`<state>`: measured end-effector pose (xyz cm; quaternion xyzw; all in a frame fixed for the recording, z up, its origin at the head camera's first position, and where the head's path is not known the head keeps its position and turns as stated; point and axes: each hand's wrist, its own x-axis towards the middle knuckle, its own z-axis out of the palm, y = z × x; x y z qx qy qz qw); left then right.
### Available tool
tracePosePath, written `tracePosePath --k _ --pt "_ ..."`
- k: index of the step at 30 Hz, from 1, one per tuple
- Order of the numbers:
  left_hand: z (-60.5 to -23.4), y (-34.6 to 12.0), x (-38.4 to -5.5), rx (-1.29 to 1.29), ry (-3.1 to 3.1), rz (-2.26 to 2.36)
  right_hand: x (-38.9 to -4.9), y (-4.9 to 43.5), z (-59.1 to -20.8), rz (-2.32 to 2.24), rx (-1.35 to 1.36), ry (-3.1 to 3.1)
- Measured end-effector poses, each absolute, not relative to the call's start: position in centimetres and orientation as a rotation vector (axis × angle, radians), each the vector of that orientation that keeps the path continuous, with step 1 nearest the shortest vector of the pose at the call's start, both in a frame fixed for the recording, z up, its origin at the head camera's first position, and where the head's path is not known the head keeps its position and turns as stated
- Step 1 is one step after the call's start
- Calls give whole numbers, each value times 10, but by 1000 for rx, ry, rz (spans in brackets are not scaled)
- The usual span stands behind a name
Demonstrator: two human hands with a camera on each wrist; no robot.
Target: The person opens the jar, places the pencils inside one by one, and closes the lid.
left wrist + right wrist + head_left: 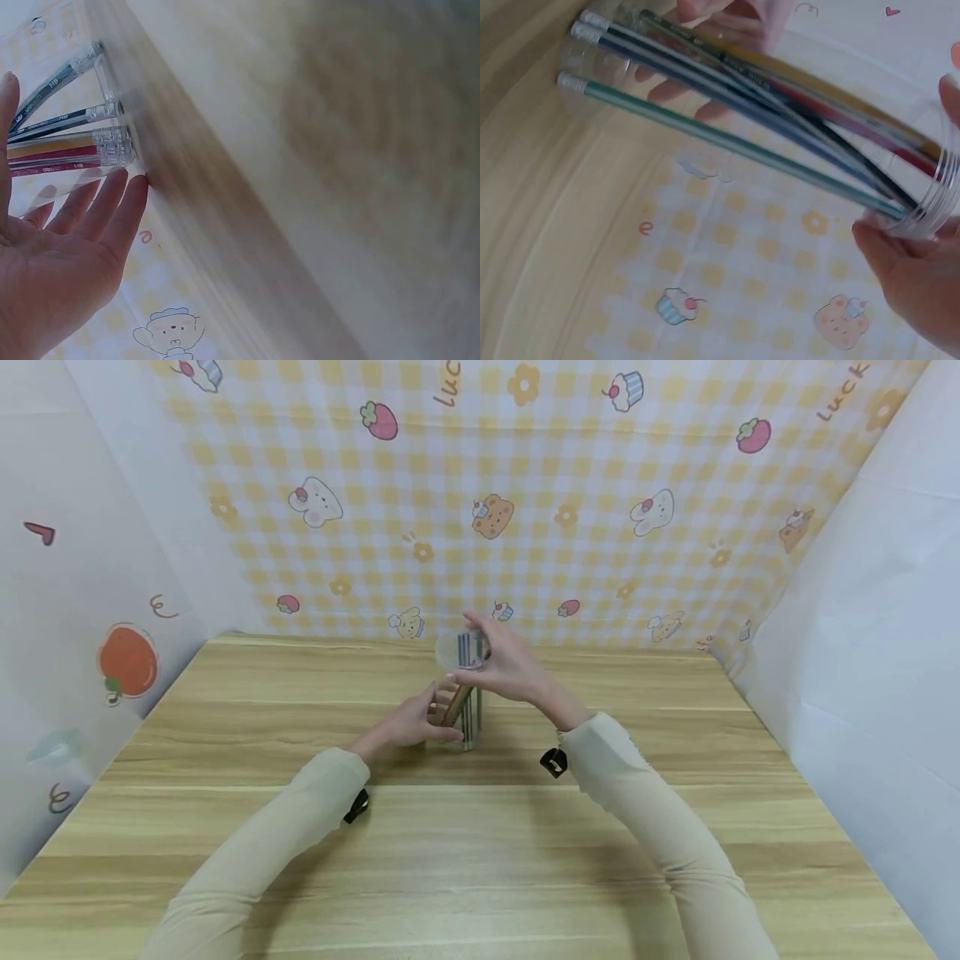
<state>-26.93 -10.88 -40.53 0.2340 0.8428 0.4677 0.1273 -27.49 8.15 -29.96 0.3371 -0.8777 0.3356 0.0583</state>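
Observation:
A clear cylindrical jar point(471, 735) stands on the wooden table with several pencils inside. My right hand point(512, 665) grips its round top, thumb and fingers on opposite sides of the ridged rim point(939, 196). Lower down, my left hand point(408, 720) holds the jar's side, its thumb in front and its fingers point(112, 202) behind, near the base. Through the clear wall show a green pencil point(735, 152), dark blue ones, a red one and a yellow one, leaning at different angles. Their eraser ends point down to the jar's base.
The wooden table point(465, 868) extends toward me and to both sides. Behind the jar hangs a yellow-checked cloth point(570, 552) with cartoon prints. White sheets point(862, 568) stand at the left and right. Black wrist-camera straps point(554, 762) hang at the cuffs.

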Motion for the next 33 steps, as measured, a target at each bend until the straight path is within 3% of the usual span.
tracePosePath --k 12,19,25,33 --pt "-406 -107 -268 667 2453 1381 -273 87 -311 1242 1003 -2584" --pt "-376 -104 -250 699 2392 1407 -272 85 -315 1238 964 -2554" --pt "-392 -107 -259 741 2380 1406 -272 93 -317 1326 1020 -2574" --pt "-409 -109 -267 730 2414 1375 -262 125 -304 1558 873 -2542"
